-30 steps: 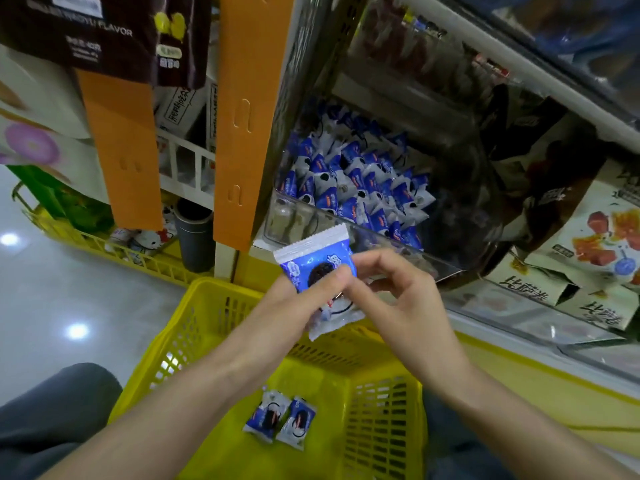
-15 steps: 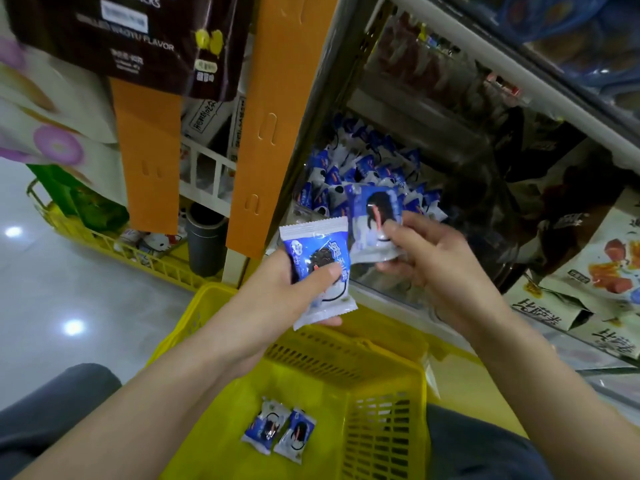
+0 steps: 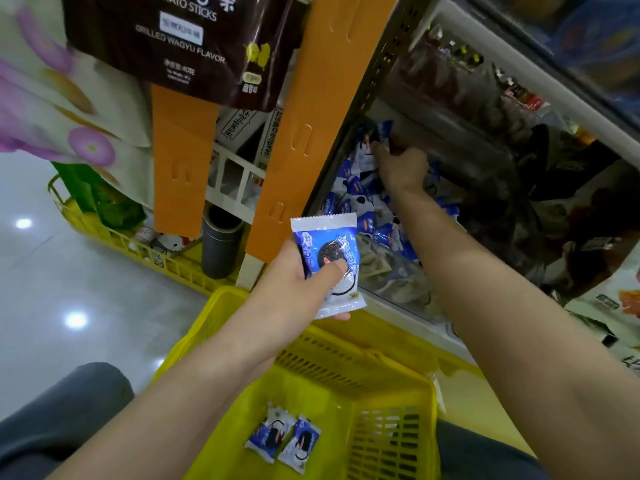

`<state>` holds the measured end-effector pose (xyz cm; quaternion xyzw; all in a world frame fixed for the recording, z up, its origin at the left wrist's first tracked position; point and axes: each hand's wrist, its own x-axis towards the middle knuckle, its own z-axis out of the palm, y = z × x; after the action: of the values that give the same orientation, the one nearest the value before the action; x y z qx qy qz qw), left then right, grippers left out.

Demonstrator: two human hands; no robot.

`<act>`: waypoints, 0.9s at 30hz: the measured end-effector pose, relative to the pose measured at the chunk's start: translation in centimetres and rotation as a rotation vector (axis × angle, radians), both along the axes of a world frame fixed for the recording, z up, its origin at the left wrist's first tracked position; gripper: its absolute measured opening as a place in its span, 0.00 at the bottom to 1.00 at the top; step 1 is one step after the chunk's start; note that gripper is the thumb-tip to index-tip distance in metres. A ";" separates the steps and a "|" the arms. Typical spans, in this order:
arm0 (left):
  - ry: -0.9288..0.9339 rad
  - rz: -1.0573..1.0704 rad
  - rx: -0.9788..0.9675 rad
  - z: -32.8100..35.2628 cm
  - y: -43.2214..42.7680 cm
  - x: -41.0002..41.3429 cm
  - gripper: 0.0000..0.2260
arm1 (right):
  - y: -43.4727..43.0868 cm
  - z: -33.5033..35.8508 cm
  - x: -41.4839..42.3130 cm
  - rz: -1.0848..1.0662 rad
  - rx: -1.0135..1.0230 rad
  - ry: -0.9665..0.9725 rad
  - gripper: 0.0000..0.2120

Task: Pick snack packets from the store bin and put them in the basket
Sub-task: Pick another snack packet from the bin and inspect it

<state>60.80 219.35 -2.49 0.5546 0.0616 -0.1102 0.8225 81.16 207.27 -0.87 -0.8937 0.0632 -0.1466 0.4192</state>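
Observation:
My left hand (image 3: 294, 282) grips a blue-and-white snack packet (image 3: 325, 251) upright, thumb on its front, just above the far rim of the yellow basket (image 3: 346, 344). Two like packets (image 3: 284, 438) lie side by side on the basket floor. My right hand (image 3: 401, 168) reaches deep into the clear store bin (image 3: 391, 275), over its pile of blue packets (image 3: 360, 202). Its fingertips pinch another packet (image 3: 379, 131) at the back of the bin.
An orange display strip (image 3: 311, 116) hangs just left of the bin, with a dark potato-sticks bag (image 3: 180, 39) above it. A grey cylinder (image 3: 221, 240) and a second yellow basket (image 3: 114, 237) stand on the floor at left. Large snack bags (image 3: 609, 299) fill the shelf at right.
My right hand has gone from beside the left hand up into the back of the bin with a packet. The left hand keeps its packet and has barely moved.

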 end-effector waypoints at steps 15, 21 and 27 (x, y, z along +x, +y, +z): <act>-0.003 0.011 0.013 0.1 -0.5 -0.1 0.18 | -0.6 0.1 0.2 0.299 -0.333 0.224 0.15; 0.052 0.020 0.006 0.1 -0.7 -0.1 0.13 | -0.8 1.2 -2.0 0.320 -0.333 0.233 0.16; 0.044 -0.055 0.035 -0.4 -1.6 -0.7 0.07 | -2.1 2.9 -11.9 0.382 -0.061 -0.148 0.07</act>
<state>60.09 217.78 -2.92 0.5680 0.0662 -0.1437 0.8077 69.26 205.13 2.03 -0.8885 -0.1429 -0.1316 0.4158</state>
